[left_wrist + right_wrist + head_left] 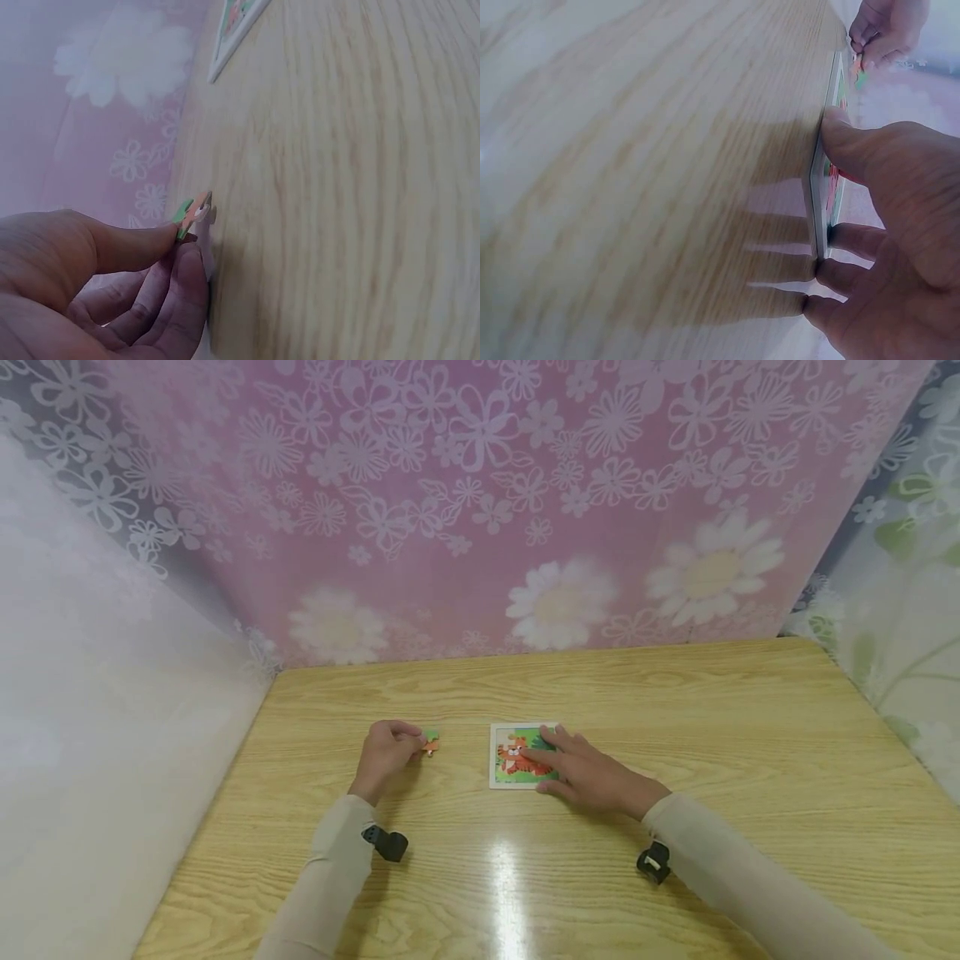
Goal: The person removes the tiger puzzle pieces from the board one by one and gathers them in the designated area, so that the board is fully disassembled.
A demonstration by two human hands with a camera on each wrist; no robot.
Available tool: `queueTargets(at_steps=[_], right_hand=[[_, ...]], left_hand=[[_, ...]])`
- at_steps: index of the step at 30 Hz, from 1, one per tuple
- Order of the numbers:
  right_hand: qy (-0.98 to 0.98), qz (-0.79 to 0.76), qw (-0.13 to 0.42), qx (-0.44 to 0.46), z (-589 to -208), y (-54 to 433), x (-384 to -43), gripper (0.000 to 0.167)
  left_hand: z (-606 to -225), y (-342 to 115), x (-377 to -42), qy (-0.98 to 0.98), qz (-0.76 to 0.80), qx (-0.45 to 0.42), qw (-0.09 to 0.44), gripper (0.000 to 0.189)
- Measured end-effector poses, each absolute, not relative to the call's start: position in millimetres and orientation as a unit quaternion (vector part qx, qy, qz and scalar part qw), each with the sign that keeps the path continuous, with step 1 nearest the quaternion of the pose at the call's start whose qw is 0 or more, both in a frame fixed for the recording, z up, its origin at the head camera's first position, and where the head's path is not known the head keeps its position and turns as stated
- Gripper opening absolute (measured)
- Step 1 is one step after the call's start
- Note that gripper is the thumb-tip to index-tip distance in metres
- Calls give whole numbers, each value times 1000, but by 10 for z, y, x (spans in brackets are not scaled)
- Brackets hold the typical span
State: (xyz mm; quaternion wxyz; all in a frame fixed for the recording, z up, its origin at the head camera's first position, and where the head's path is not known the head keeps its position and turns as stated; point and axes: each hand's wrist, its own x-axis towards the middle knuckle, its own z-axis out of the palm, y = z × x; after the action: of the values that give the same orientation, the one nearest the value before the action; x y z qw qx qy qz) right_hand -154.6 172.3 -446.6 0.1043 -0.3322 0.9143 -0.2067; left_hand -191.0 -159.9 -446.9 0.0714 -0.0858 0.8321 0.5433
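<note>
Between the thumb and fingers of my left hand [386, 753], a small green and orange jigsaw piece [431, 743] is pinched. The left wrist view shows this piece [195, 214] tilted on edge, close to the tabletop. To its right lies a square tiger jigsaw puzzle [504, 777] in a white frame, flat on the table. My right hand [592, 772] rests on the puzzle's right side with spread fingers, one reaching over the tiger. In the right wrist view, the thumb touches the near side of the frame [816, 202]. The hand hides the puzzle's right part; its upper left corner looks pale and bare.
A wood-grain table [712, 718] carries everything. Behind it hangs a pink flowered curtain [450, 568], with pale sheets [112, 693] on both sides. Black wrist cameras [386, 843] sit on both sleeves. Light glares off the table's front.
</note>
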Motion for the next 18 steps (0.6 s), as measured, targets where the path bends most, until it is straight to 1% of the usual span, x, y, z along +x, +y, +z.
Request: queueTargets(at_steps=[8,18], right_hand=[[914,-208,109,-331,-4448,1726,-1531,59],[913,-210,105,-333,-4414,1715,-1520,58]], left_hand=[[-4463,-1623,-1881,842,530,-86,53,15],[-4455,-1626,-1886,857,506,-85,49,14]])
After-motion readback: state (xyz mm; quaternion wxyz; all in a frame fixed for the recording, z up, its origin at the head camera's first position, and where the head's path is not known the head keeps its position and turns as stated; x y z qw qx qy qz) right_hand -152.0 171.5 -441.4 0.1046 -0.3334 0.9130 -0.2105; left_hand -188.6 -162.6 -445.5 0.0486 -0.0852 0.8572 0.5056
